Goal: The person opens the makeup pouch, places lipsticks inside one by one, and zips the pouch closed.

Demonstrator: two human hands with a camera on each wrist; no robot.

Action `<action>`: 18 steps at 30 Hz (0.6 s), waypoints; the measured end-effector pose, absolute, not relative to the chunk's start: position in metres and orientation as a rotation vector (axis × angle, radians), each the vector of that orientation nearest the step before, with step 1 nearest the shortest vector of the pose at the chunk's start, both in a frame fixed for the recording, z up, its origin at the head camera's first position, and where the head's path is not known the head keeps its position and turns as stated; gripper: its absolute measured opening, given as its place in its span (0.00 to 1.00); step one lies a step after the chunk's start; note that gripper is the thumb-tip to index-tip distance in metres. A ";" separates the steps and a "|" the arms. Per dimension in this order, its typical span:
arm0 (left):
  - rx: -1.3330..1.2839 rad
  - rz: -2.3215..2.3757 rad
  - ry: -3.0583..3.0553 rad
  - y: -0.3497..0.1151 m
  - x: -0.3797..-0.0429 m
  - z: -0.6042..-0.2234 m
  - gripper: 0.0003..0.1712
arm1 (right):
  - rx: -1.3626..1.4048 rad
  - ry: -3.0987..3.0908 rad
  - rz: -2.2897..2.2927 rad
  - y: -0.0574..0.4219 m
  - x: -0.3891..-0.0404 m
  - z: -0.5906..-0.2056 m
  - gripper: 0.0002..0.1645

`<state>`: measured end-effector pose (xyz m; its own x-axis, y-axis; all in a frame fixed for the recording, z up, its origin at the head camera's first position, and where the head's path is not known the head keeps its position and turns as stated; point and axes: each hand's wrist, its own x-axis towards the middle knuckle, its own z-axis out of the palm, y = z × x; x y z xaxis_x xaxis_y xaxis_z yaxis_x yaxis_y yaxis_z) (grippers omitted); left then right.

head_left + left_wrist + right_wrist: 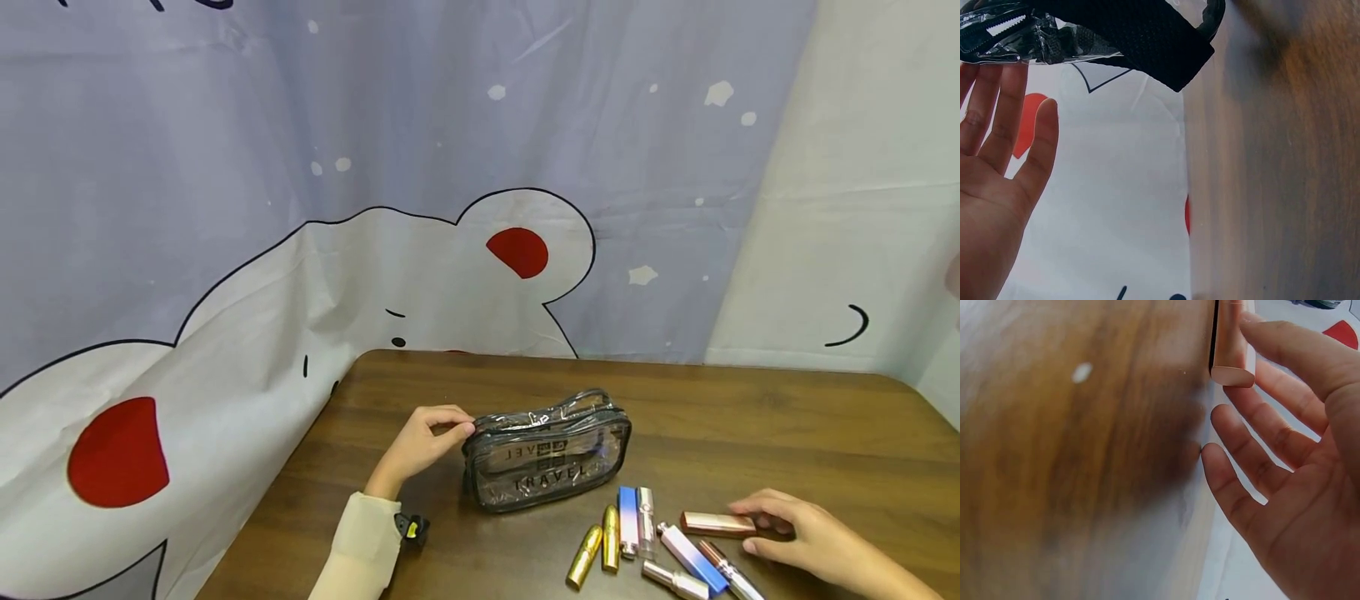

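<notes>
A clear travel bag (pixel 551 462) with dark trim and the word TRAVEL stands on the table. My left hand (pixel 431 437) touches its upper left corner; in the left wrist view the fingers (pixel 1007 115) reach straight to the bag and the thumb is apart from it. On the right, my right hand (pixel 806 537) pinches the right end of a rose-gold lipstick tube (pixel 716 523) lying flat, thumb on the near side and index finger on the far side. The tube's flat end (pixel 1233 376) shows in the right wrist view.
Left of the rose-gold tube lie two gold lipsticks (pixel 585 556), two blue-and-pink tubes (pixel 628 521), a clear-bodied tube (pixel 646 521), a silvery tube (pixel 675 579) and a brown-and-silver tube (pixel 731 571). A printed cloth (pixel 420 108) hangs behind the wooden table (pixel 675 392).
</notes>
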<state>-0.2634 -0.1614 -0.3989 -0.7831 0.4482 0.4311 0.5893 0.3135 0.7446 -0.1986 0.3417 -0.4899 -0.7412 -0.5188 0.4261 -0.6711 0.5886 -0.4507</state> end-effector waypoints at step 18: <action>-0.977 -1.462 -2.421 -0.162 -0.264 -0.403 0.07 | 1.057 -2.550 0.941 0.345 -0.202 -0.495 0.25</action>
<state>-0.2639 -0.1616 -0.4025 -0.7767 0.4530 0.4376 0.5983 0.3134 0.7375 -0.2022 0.3451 -0.4955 -0.7151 -0.5539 0.4264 -0.6981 0.5346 -0.4762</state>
